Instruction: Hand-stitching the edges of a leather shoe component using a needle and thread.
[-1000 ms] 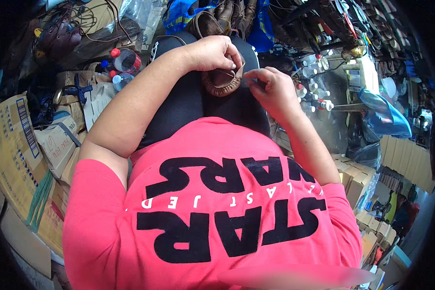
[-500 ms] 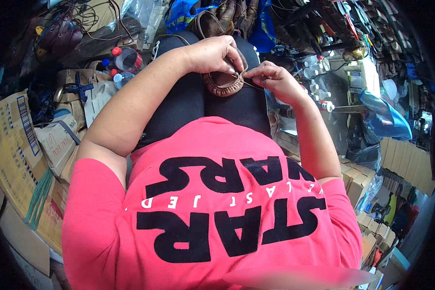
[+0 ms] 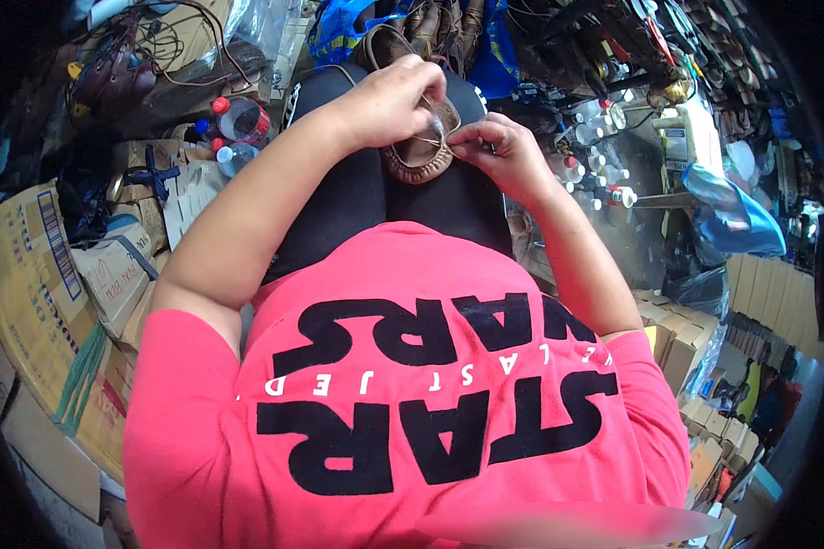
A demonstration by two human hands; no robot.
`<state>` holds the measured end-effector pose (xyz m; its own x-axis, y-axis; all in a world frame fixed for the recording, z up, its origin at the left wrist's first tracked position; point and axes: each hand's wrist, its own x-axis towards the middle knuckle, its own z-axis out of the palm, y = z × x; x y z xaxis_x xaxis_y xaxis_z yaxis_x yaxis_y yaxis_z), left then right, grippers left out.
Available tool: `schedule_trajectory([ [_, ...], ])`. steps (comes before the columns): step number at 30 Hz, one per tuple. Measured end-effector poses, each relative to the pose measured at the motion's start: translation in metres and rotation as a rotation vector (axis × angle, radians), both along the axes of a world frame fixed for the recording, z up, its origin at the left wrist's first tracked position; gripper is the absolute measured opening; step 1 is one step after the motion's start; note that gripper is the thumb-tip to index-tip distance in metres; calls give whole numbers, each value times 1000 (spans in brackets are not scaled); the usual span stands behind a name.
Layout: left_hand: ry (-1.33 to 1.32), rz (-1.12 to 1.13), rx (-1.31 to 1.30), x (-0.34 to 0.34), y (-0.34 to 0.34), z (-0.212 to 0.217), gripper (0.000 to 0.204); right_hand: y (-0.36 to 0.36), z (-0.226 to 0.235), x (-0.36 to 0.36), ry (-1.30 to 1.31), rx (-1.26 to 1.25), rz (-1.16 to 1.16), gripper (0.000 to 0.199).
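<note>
A brown leather moccasin (image 3: 420,165) with a gathered, puckered toe lies across my dark-trousered thighs, toe toward me. My left hand (image 3: 395,102) is over the shoe's opening from the left, fingers curled down and pressed together; its fingertips and whatever they hold are hidden. A thin pale strand (image 3: 425,140), thread or needle, shows at the opening between the two hands. On the right, my right hand (image 3: 504,151) is closed, thumb and forefinger pinching the moccasin's rim by the stitched edge. A light cord (image 3: 339,69) trails over my left knee.
Beyond my knees, more brown shoes (image 3: 428,27) sit in a blue bag (image 3: 496,55). Plastic bottles (image 3: 243,119) stand at left, near cardboard boxes (image 3: 41,256). Small bottles (image 3: 604,169) and a blue plastic bag (image 3: 732,215) are at right.
My left hand has shifted slightly left and down into the shoe's opening. The right hand has moved a little left, its fingers now closed on the rim.
</note>
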<state>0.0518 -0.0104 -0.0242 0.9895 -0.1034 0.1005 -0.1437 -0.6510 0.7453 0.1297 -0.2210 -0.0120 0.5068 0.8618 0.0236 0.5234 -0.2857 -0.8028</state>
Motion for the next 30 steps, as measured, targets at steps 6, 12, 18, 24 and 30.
schedule_trajectory([
  [6,-74,181,-29,-58,-2,28,33,-13,11,-14,-179,-108,-23,18],
  [12,-273,260,428,-81,-16,15,14,-19,6,-22,-455,-97,-11,29],
  [18,-268,261,158,-62,-12,2,13,-18,1,11,159,-147,93,33],
  [24,-234,209,259,-54,-9,-2,17,-11,-5,27,129,-150,156,29],
  [30,-226,215,288,-53,-9,-2,19,-11,-7,29,137,-127,184,26],
])
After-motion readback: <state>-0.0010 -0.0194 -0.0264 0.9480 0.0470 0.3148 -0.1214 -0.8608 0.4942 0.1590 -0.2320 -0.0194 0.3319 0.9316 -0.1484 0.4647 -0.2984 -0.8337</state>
